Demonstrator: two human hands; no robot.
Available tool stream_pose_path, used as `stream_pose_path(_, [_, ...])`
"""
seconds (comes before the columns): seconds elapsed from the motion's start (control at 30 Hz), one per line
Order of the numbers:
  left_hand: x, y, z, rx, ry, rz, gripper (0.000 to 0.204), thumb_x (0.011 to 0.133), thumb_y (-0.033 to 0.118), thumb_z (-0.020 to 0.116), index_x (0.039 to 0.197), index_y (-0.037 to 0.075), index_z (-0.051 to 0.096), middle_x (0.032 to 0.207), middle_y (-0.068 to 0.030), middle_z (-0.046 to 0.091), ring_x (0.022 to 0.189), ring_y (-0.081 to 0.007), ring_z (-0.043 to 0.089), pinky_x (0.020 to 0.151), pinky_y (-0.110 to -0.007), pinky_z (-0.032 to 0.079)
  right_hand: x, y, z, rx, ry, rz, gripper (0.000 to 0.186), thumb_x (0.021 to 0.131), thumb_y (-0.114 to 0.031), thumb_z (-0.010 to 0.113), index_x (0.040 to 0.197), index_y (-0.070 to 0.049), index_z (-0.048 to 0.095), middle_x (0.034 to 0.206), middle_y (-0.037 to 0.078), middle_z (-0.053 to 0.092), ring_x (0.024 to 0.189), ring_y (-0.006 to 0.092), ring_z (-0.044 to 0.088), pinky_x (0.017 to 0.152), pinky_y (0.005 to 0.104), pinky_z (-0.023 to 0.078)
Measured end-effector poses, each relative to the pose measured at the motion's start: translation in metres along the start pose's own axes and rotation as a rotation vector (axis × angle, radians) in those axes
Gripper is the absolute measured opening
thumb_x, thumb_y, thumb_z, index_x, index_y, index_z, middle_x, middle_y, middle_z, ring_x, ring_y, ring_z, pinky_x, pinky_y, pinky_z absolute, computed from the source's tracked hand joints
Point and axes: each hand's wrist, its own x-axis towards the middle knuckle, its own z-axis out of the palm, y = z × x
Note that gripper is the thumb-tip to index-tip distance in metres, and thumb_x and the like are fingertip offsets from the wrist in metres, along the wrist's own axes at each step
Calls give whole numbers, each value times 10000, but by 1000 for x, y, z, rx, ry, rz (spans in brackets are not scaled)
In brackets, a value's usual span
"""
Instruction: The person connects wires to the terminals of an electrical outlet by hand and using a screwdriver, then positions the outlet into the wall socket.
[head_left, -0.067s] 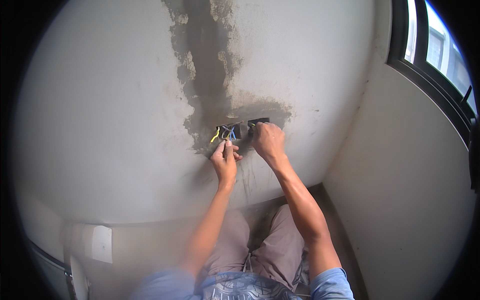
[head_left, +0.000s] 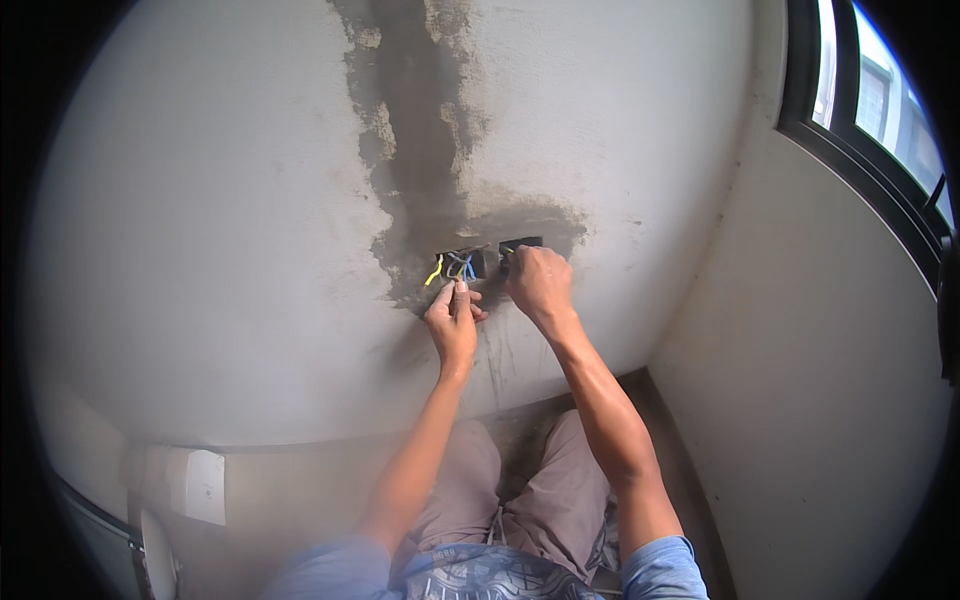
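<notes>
Two wall boxes sit side by side in the plastered wall. Out of the left electrical box stick several wires: a yellow wire, blue wires and darker ones. My left hand is just below it, thumb and forefinger pinched at the end of a wire, the other fingers loosely curled. At the right electrical box is my right hand, closed, with its knuckles toward me. Its fingertips reach the opening and hide what they grip; a bit of yellow-green wire shows beside them.
A dark strip of fresh plaster runs down the wall to the boxes. A dark-framed window is on the right wall. My knees are close below my hands. A white panel stands low at the left.
</notes>
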Motion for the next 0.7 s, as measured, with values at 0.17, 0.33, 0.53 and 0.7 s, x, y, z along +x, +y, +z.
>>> stream_pose_path(0.17, [8, 14, -6, 145, -101, 30, 338, 1050, 223, 533, 925, -56, 678, 786, -71, 666, 620, -79, 572, 566, -274, 559, 7, -9, -25, -32, -50, 34, 125, 734, -123, 638, 682, -25, 694, 738, 231, 686, 683, 412, 694, 624, 494, 550])
stream_pose_path(0.33, [23, 34, 0, 248, -175, 120, 329, 1053, 205, 505, 928, -56, 661, 784, -84, 690, 603, -83, 608, 531, -264, 552, 13, 7, -36, -103, -124, -42, 148, 759, -117, 614, 689, -15, 696, 727, 240, 682, 687, 422, 692, 619, 499, 547])
stream_pose_path(0.53, [31, 20, -5, 181, -199, 83, 366, 1052, 266, 506, 989, -64, 652, 714, -76, 662, 541, -115, 605, 511, -276, 551, -1, 9, -35, -60, -207, 7, 172, 806, -149, 627, 758, 7, 681, 767, 266, 677, 734, 435, 689, 666, 512, 547])
stream_pose_path(0.7, [38, 14, -15, 123, -259, -51, 314, 1053, 282, 522, 1032, -9, 639, 713, -25, 607, 544, -66, 547, 508, -248, 540, -18, -5, -15, 269, -189, 173, 271, 870, -209, 690, 1024, -12, 586, 894, 267, 690, 895, 480, 655, 762, 554, 514])
